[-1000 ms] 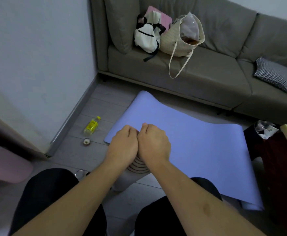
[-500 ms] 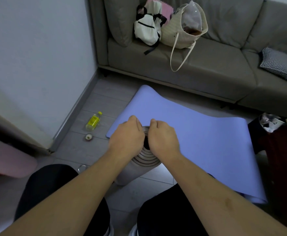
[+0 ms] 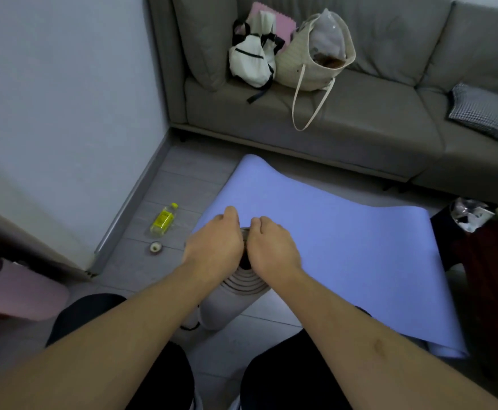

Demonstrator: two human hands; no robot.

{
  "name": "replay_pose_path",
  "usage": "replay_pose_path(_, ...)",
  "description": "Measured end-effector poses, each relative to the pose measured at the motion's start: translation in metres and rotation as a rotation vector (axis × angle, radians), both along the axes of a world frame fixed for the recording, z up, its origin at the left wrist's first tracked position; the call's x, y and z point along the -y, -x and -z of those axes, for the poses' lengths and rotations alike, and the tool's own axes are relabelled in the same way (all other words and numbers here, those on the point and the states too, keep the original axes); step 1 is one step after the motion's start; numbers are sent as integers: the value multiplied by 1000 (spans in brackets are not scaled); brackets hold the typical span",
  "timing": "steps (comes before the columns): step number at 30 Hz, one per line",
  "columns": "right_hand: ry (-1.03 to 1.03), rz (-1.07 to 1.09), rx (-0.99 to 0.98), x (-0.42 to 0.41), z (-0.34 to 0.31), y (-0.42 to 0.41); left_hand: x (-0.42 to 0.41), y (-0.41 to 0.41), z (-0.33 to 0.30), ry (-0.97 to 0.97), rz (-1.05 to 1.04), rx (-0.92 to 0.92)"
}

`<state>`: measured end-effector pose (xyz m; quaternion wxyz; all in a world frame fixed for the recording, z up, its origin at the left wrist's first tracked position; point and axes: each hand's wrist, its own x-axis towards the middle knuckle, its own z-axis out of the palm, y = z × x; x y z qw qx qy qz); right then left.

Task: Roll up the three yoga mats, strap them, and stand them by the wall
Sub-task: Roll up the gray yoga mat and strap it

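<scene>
At far left a pink rolled mat lies on the floor; a yellow bottle lies near the wall. Centre: a grey rolled mat stands on end between the knees, its spiral top gripped by the left hand and right hand, fingers curled over the rim. Behind and to the right, a lilac mat lies flat before the sofa.

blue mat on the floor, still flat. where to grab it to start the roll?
Judging by its pose: take the blue mat at a short end. The far one by the sofa curls up slightly, giving fingers an edge to get under. Grip both its corners from above and roll along the length.
</scene>
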<state>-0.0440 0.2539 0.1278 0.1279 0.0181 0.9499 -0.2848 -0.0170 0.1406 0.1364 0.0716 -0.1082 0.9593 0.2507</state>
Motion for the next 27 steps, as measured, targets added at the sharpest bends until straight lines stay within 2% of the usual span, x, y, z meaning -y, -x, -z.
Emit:
replay_pose_path(2,83,33,57,-7,-2,4,-1,-2,-6,18,25,14)
replay_pose_path(4,68,34,52,-10,-3,1,-1,-4,-9,21,24,22)
replay_pose_path(11,-188,-51,-137,4,-3,-19,7,-7,-5,-10,11,10)
replay_pose_path(15,-310,-89,-195,21,6,-30,15,-14,4,84,56,-49)
replay_pose_path(19,-282,-159,-165,43,4,-28,35,-15,6,135,9,-27)
replay_pose_path(23,-182,-237,-147,38,-6,-33,49,-20,12,46,-23,-36)
replay_pose_path(27,-118,-335,-27,20,-20,-57,51,-22,13,-45,-77,-62)
